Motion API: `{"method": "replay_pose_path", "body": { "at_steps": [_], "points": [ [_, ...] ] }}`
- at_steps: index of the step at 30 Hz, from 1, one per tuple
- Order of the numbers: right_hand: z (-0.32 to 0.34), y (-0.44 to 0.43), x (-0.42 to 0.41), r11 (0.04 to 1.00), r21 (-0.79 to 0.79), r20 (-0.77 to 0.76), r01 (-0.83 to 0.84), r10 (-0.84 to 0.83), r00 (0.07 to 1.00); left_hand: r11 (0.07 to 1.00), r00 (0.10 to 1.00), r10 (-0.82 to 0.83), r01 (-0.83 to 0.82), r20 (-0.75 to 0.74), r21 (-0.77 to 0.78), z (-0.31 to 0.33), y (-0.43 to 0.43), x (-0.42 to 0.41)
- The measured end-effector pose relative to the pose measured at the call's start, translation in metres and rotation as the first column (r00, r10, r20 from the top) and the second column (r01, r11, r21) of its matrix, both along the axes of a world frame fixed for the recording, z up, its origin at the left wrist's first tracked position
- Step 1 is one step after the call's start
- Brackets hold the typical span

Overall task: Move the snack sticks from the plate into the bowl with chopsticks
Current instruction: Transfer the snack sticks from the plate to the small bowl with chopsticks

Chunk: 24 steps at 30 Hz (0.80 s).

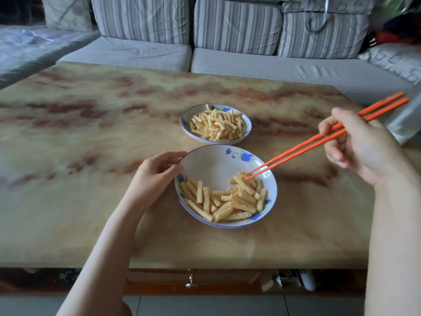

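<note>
A white plate (211,163) with blue flowers sits near me, tilted, with snack sticks (227,199) heaped along its near side. My left hand (157,176) grips its left rim. Behind it stands a smaller white bowl (185,119) full of snack sticks (216,125). My right hand (355,144) holds a pair of orange chopsticks (314,142). Their tips reach down to a snack stick (242,184) at the right of the plate's pile, one tip on each side of it.
Both dishes stand on a marbled beige table (91,144). A grey striped sofa (227,55) runs along the table's far side. A clear plastic bag (405,119) lies at the right edge of the table. A drawer handle (191,283) shows below the front edge.
</note>
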State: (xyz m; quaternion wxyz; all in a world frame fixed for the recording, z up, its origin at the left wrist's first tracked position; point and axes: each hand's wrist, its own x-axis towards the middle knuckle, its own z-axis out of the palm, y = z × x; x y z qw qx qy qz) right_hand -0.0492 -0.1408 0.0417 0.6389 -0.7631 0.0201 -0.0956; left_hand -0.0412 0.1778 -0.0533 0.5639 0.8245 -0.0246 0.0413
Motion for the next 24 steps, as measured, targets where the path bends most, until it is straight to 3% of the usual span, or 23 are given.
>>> {"method": "replay_pose_path", "body": {
  "at_steps": [7,17,24],
  "points": [
    [-0.009,0.003,0.009,0.997,0.069,0.076,0.031,-0.036,0.996,1.0,1.0,0.005,-0.005,-0.014,0.013,0.002,-0.001,-0.002],
    [-0.016,0.029,0.022,0.899,0.398,0.159,0.184,-0.265,0.951,1.0,1.0,0.015,-0.015,0.02,0.017,-0.001,0.0,0.001],
    [-0.033,0.046,0.035,0.847,0.419,0.124,0.327,-0.411,0.903,1.0,0.999,0.009,-0.009,0.036,0.013,-0.001,0.001,0.002]
  ]
}}
